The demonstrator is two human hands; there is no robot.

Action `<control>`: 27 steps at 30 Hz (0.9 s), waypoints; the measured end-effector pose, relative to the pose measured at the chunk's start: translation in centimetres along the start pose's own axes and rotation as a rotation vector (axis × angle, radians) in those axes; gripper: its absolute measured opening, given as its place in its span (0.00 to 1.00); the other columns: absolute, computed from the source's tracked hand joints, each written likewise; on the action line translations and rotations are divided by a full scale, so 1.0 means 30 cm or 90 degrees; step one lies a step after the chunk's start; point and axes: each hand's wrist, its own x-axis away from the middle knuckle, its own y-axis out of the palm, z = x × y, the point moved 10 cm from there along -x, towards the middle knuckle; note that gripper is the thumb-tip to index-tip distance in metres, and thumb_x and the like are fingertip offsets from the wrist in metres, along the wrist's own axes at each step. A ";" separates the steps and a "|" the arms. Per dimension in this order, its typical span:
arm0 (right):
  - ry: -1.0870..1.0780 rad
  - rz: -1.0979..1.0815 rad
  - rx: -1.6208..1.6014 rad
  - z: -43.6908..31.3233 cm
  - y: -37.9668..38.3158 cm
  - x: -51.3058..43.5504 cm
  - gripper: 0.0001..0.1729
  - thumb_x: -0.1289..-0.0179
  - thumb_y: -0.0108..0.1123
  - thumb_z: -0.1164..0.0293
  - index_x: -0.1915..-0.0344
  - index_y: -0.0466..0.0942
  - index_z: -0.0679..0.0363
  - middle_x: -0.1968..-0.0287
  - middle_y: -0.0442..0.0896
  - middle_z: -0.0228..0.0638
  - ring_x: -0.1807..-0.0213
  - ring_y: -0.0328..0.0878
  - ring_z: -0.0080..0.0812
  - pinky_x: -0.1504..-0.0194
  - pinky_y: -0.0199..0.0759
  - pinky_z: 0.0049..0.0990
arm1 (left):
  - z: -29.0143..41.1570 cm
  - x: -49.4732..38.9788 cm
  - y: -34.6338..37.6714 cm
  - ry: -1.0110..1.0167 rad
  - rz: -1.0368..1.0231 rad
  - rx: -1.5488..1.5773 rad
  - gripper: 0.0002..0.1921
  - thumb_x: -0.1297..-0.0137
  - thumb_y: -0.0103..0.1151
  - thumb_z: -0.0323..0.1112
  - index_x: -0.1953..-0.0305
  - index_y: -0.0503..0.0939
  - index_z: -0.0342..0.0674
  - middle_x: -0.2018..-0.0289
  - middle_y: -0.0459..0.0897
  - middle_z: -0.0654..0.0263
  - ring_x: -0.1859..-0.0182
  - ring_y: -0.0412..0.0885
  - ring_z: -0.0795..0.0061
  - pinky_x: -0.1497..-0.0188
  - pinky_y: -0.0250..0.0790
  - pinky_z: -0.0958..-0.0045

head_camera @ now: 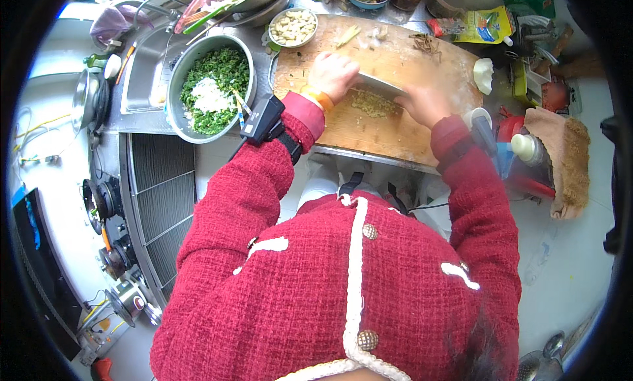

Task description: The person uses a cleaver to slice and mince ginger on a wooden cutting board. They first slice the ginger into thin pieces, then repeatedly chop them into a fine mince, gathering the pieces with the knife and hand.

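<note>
A kitchen knife (380,83) spans the gap between my two hands over the wooden cutting board (341,129). My left hand (335,76) is closed at the knife's left end. At its right end is my right hand (424,103), blurred, with the thumb side against the knife. The handle is hidden, so I cannot tell which hand covers it. Finely chopped pale yellow bits, apparently garlic or ginger (372,105), lie on the board just below the blade. A bowl of peeled garlic cloves (293,27) stands at the board's upper left corner.
Left of the board, a large metal bowl (173,92) holds chopped greens (217,59) topped with white bits (210,95). Beyond it is a sink (143,79). A white vegetable piece (483,76) and a yellow packet (482,26) lie to the right. Brown scraps (425,44) rest on the board.
</note>
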 end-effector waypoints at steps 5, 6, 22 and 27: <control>0.030 -0.019 0.027 -0.040 0.018 0.032 0.14 0.40 0.59 0.56 0.68 0.79 0.56 0.71 0.83 0.44 0.69 0.81 0.48 0.67 0.75 0.42 | -0.025 0.022 0.013 -0.020 -0.022 -0.003 0.09 0.44 0.60 0.42 0.68 0.73 0.47 0.71 0.76 0.67 0.64 0.76 0.64 0.56 0.64 0.62; 0.044 0.010 0.012 -0.052 0.011 0.055 0.14 0.40 0.59 0.56 0.68 0.78 0.56 0.72 0.83 0.44 0.69 0.81 0.49 0.67 0.75 0.42 | -0.018 0.027 0.011 -0.008 -0.020 -0.008 0.09 0.45 0.60 0.41 0.68 0.73 0.48 0.71 0.76 0.67 0.63 0.76 0.64 0.56 0.64 0.62; 0.007 0.030 0.033 -0.106 -0.004 0.118 0.14 0.41 0.60 0.55 0.69 0.77 0.54 0.76 0.81 0.45 0.73 0.81 0.48 0.71 0.74 0.44 | 0.048 0.114 -0.041 -0.036 0.000 0.006 0.10 0.46 0.62 0.41 0.71 0.72 0.46 0.73 0.73 0.67 0.65 0.74 0.65 0.57 0.64 0.65; 0.012 -0.017 0.039 -0.059 0.012 0.083 0.15 0.41 0.59 0.54 0.68 0.78 0.54 0.75 0.82 0.42 0.71 0.81 0.47 0.70 0.74 0.43 | 0.048 0.082 -0.033 -0.023 -0.009 -0.006 0.11 0.45 0.62 0.42 0.72 0.72 0.46 0.73 0.74 0.67 0.66 0.75 0.65 0.57 0.64 0.64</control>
